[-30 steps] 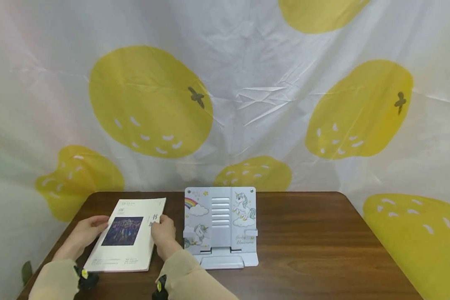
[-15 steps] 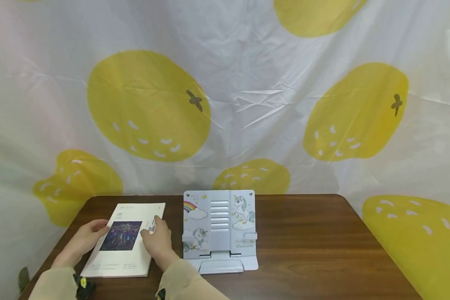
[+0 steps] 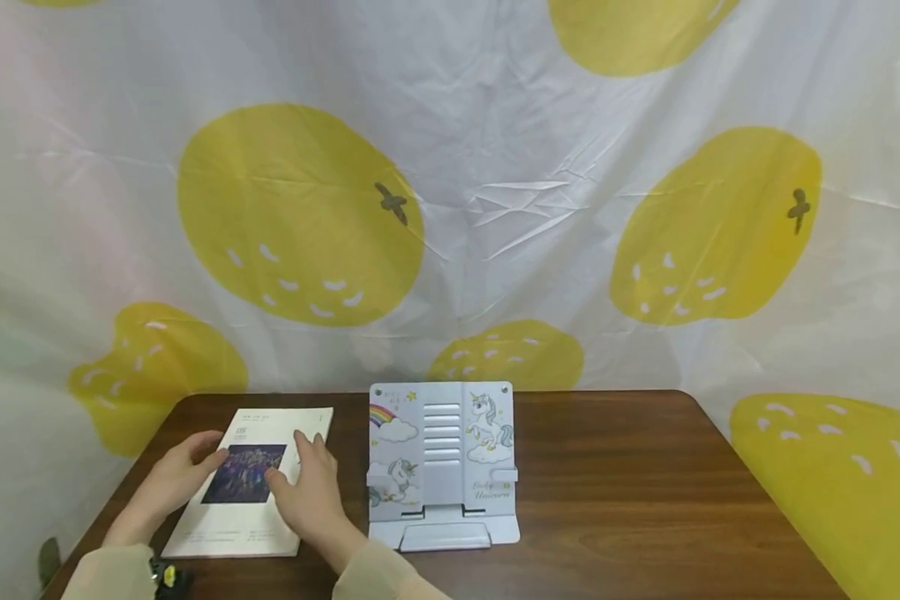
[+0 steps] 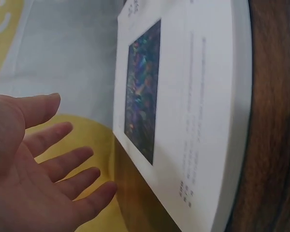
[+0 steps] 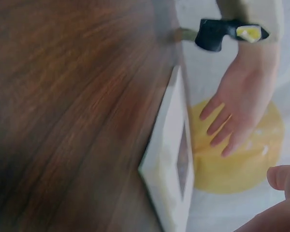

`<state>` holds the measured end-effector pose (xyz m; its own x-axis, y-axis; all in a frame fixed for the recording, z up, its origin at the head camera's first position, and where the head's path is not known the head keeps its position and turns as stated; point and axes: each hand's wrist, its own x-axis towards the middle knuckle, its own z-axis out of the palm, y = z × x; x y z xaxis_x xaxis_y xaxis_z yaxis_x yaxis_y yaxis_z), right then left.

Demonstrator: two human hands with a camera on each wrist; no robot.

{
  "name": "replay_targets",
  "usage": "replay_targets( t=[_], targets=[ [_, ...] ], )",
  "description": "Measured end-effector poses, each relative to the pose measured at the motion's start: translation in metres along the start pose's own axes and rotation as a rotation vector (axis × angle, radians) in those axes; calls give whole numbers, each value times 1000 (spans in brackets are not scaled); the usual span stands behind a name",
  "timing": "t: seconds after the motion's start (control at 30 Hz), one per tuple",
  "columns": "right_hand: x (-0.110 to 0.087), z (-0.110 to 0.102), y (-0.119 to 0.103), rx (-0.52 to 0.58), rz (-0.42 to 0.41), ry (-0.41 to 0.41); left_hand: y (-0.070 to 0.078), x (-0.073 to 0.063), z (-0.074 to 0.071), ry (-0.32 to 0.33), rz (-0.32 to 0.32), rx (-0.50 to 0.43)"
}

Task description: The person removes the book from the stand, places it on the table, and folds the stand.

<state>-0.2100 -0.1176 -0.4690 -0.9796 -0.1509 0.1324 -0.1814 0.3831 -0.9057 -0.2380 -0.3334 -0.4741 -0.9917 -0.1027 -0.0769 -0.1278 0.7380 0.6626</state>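
Note:
A thick white paperback book (image 3: 228, 529) with a dark purple picture on its cover lies flat and closed at the table's left. My left hand (image 3: 176, 473) hovers beside its left edge; in the left wrist view that hand (image 4: 48, 164) has its fingers spread, with a gap to the cover (image 4: 203, 116). Over the right part of the cover is my right hand (image 3: 313, 492), thumb and fingers apart. In the right wrist view only part of the right hand (image 5: 280, 208) shows, raised above the book (image 5: 166, 154). Neither hand holds anything.
Just right of the book stands a white unicorn-printed book stand (image 3: 442, 479), with side clips and a front foot. Both rest on a dark brown wooden table (image 3: 615, 492). A white curtain (image 3: 495, 250) with yellow lemons hangs behind the table's back edge.
My right hand has let go of the book's right edge and moved left over the cover, its fingers spreading. My left hand has also come away from the left edge. The book stays in place.

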Motion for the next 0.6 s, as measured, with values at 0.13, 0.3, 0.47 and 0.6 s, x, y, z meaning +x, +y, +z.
replay_targets(
  t=[0.13,0.3,0.47,0.6],
  targets=[
    [-12,-12,-7,7,-52,-37,10,-6,1,18,33,2],
    [-30,-35,-16,12,-148,-70,27,-18,4,45,87,-22],
    [-41,-66,-19,54,-207,-65,46,-26,8,67,157,-46],
    [-46,-92,-19,68,-211,-37,56,-29,10,79,187,-51]
  ],
)
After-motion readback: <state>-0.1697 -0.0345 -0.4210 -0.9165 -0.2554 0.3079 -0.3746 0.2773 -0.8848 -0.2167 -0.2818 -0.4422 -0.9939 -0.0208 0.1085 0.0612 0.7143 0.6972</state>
